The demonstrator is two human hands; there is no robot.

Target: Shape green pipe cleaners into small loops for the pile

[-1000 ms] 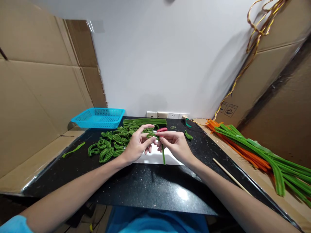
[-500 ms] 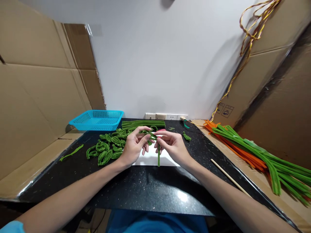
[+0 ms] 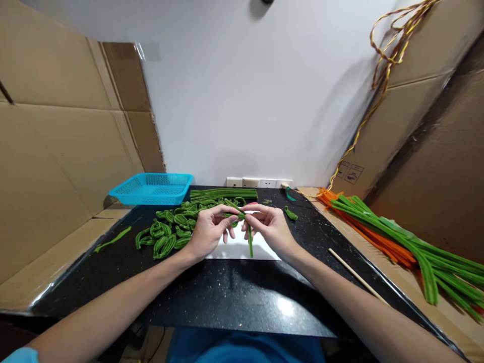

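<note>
1. The green pipe cleaner (image 3: 249, 237) sits between both hands above the bench (image 3: 234, 287), its bent top pinched at the fingertips and its free tail hanging straight down below the fingers, over a white sheet (image 3: 242, 247).
2. The left hand (image 3: 207, 229) has thumb and forefinger closed on the bent top from its side; the right hand (image 3: 269, 227) has its fingers closed on the same stem just beside them, so the two grips nearly touch.
3. It looks light, fuzzy and soft outside, probably with a wire core that bends easily and keeps its shape. My guess is it grips well and will not slip; best held close to the bend, since the loose tail would flop.
4. Just left of the left fingers lies a pile of folded green pieces (image 3: 170, 232); beyond the fingers, a bundle of straight green stems (image 3: 223, 193).
5. Farther left, beyond that pile, stands a blue basket (image 3: 151, 187).
6. Right of the right fingers lie a thin wooden stick (image 3: 357, 276) and, well apart, long green and orange stems (image 3: 397, 242) on cardboard.
</note>
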